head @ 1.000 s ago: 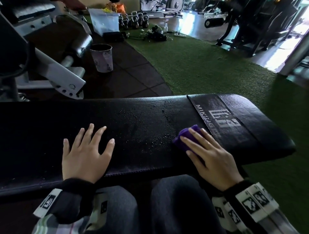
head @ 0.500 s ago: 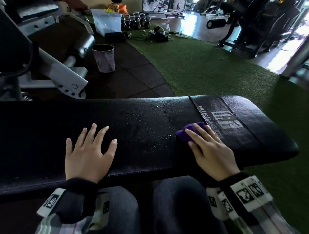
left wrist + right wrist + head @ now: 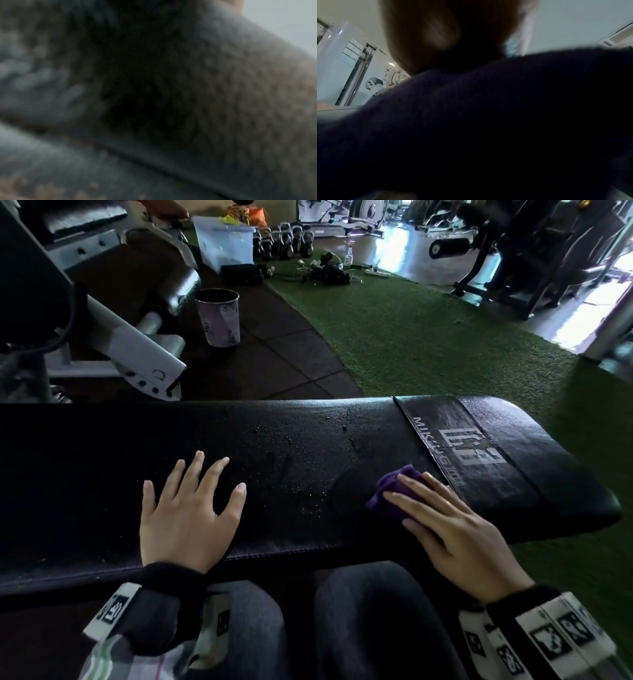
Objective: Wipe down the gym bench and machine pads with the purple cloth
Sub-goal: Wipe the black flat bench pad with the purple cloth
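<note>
A long black gym bench pad (image 3: 308, 446) runs across the head view, with water droplets on its middle and a printed logo band near its right end. My left hand (image 3: 191, 508) lies flat on the pad with fingers spread. To the right, my right hand (image 3: 442, 518) presses the purple cloth (image 3: 390, 491) onto the pad with straight fingers, just left of the logo band. Only the cloth's far left part shows beyond the fingers. The left wrist view is a dark blur. In the right wrist view a dark sleeve fills most of the frame.
Behind the bench stand a patterned bin (image 3: 217, 318) on dark floor tiles and a white machine frame (image 3: 130, 350) at the left. Green turf (image 3: 428, 337) spreads to the right, with kettlebells (image 3: 284, 241), a clear plastic box (image 3: 224, 242) and a spray bottle (image 3: 348, 256) beyond. My knees are under the bench's near edge.
My right hand has slid the purple cloth back and forth a little beside the logo band. My left hand has stayed flat in the same place.
</note>
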Tool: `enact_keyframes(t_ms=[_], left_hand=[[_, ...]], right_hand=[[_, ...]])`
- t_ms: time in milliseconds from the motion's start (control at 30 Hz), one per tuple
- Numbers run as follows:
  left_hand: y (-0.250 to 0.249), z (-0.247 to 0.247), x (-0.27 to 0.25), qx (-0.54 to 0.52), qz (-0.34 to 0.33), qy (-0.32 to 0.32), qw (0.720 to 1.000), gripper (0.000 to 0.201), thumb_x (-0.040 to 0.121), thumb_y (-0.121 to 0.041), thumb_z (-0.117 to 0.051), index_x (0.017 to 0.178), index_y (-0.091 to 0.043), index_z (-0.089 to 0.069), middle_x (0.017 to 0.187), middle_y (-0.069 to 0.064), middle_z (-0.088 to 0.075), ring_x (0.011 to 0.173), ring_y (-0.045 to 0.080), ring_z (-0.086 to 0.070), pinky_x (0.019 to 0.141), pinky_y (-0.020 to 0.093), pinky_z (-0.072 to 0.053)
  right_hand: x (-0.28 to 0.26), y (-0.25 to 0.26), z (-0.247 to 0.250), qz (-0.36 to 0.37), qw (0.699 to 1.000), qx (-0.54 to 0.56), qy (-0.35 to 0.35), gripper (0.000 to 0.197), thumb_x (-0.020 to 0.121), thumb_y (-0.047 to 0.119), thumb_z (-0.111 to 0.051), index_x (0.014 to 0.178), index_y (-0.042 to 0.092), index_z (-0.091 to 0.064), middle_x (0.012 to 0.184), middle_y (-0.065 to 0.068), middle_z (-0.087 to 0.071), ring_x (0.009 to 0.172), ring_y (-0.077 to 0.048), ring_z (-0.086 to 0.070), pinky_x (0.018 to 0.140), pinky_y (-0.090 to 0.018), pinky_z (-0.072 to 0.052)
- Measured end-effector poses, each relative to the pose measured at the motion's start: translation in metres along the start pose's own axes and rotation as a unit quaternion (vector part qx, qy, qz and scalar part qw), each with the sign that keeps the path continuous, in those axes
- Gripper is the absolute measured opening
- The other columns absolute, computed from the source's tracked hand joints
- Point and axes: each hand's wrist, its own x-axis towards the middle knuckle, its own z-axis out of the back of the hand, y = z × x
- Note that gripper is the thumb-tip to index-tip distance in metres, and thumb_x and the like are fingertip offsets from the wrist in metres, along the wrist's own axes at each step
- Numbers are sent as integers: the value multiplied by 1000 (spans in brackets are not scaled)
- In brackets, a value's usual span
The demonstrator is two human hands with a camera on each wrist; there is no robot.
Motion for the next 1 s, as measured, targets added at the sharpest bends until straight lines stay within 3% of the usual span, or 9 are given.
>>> enact_keyframes(t_ms=[67, 167, 267, 400, 500, 633, 733, 833, 1000], left_hand=[[0, 0, 0, -1, 1, -1, 1000, 61, 91, -66, -21, 148, -45, -21, 161, -12, -9, 148, 9, 0, 120, 43, 4], [0, 0, 0, -5, 2, 0, 1000, 62, 90, -68, -19, 148, -45, -22, 161, -13, -9, 148, 9, 1, 120, 43, 4], [1, -1, 0, -3, 0, -1, 1000, 69, 85, -72, -9, 147, -46, -20, 161, -13, -9, 148, 8, 0, 120, 43, 4], [1, -1, 0, -2, 0, 1, 1000, 64, 89, -69, -13, 148, -46, -19, 161, -13, -8, 148, 8, 2, 120, 43, 4], [1, -1, 0, -4, 3, 4, 1000, 62, 90, -67, -18, 148, -46, -19, 161, -13, -7, 148, 8, 3, 120, 42, 5], [0, 0, 1, -3, 3, 3, 1000, 61, 90, -66, -21, 148, -45, -20, 161, -13, -8, 148, 8, 2, 120, 42, 5], [0, 0, 0, -3, 5, 2, 1000, 61, 90, -66, -21, 148, -45, -20, 161, -13, -8, 148, 8, 1, 120, 42, 4], [0, 0, 1, -6, 4, -1, 1000, 64, 89, -68, -19, 148, -45, -22, 160, -13, -10, 148, 8, 0, 121, 43, 3], [1, -2, 0, -5, 1, -2, 1000, 72, 81, -74, -8, 147, -46, -21, 160, -13, -11, 148, 8, -1, 120, 43, 3]], right_hand=[[14, 3, -5, -52, 998, -17, -20, 42, 93, 46, -34, 133, 43, -44, 144, 16, -41, 137, -15, -34, 103, -35, -42], [35, 24, -14, -85, 995, -41, -29, 42, 90, 44, -35, 129, 39, -52, 140, 9, -48, 131, -26, -43, 97, -44, -48], [36, 46, -23, -33, 999, -31, -28, 39, 92, 41, -40, 128, 39, -53, 140, 8, -48, 132, -25, -43, 102, -45, -43], [9, 50, -19, 54, 998, 27, 10, 37, 97, 41, -40, 134, 43, -46, 148, 17, -35, 141, -13, -26, 112, -37, -29], [-4, 34, -7, 82, 996, 26, 28, 38, 98, 40, -39, 136, 42, -44, 149, 17, -32, 142, -13, -24, 112, -39, -29], [7, 13, 0, 8, 999, 28, 16, 40, 95, 44, -36, 133, 42, -48, 145, 16, -39, 139, -13, -30, 107, -42, -36], [28, 20, -3, -61, 998, 11, 14, 40, 92, 43, -36, 129, 41, -52, 140, 12, -48, 134, -21, -41, 101, -46, -43], [42, 43, -9, -61, 998, -8, 28, 40, 90, 40, -38, 126, 38, -55, 137, 6, -52, 129, -29, -46, 102, -49, -41], [23, 59, -8, 26, 996, 22, 87, 42, 95, 43, -34, 137, 46, -40, 149, 17, -32, 142, -17, -22, 113, -40, -23]])
